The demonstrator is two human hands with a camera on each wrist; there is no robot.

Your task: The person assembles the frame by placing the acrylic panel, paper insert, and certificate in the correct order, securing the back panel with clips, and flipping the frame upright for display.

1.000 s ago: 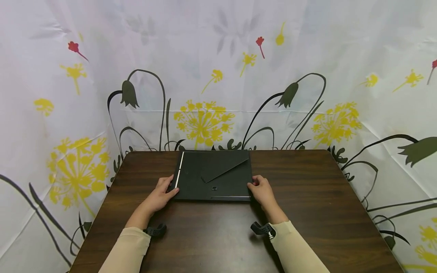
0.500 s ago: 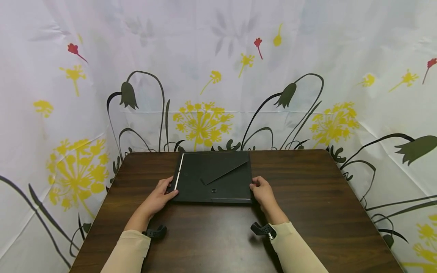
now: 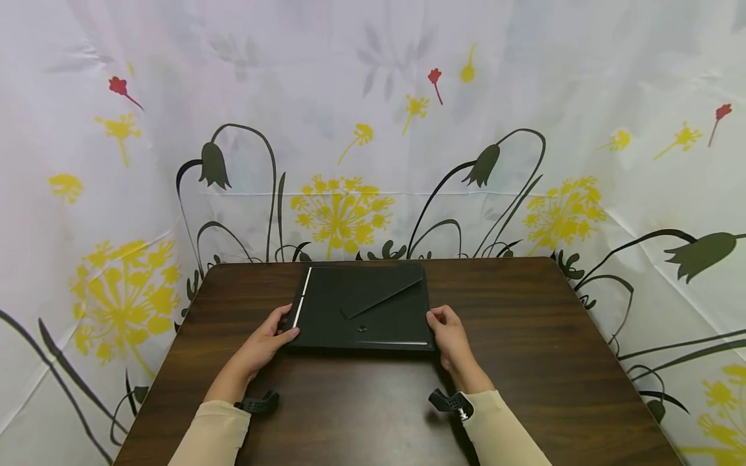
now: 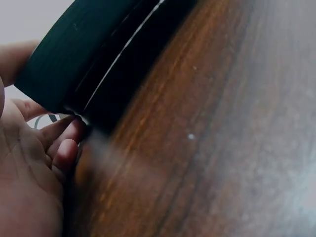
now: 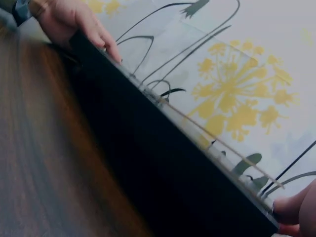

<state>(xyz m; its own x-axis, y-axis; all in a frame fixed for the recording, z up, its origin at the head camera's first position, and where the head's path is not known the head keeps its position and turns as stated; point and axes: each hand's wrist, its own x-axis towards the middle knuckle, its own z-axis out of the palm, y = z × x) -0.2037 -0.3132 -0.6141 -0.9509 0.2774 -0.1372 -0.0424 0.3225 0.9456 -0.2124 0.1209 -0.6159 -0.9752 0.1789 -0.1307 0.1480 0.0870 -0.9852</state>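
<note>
A flat black box [image 3: 373, 291] lies near the far edge of the table, with a slanted flap line across its top and a pale strip along its left side. My left hand [image 3: 262, 340] grips the box's left front corner, thumb on top. In the left wrist view, the left hand's fingers [image 4: 66, 153] curl at the corner's underside. At the right side, my right hand [image 3: 452, 336] pinches the box's edge between thumb and fingers. The right wrist view has the box's dark front face [image 5: 163, 148] running between both hands.
Both hands work over a dark brown wooden table [image 3: 361, 408], glossy in front of the box. Behind it hangs a white curtain [image 3: 326, 84] printed with flowers. Each wrist wears a black band [image 3: 259, 402].
The box and both hands have come slightly toward me. The whole view has shifted a little as well. Both hands keep hold of the box's sides.
</note>
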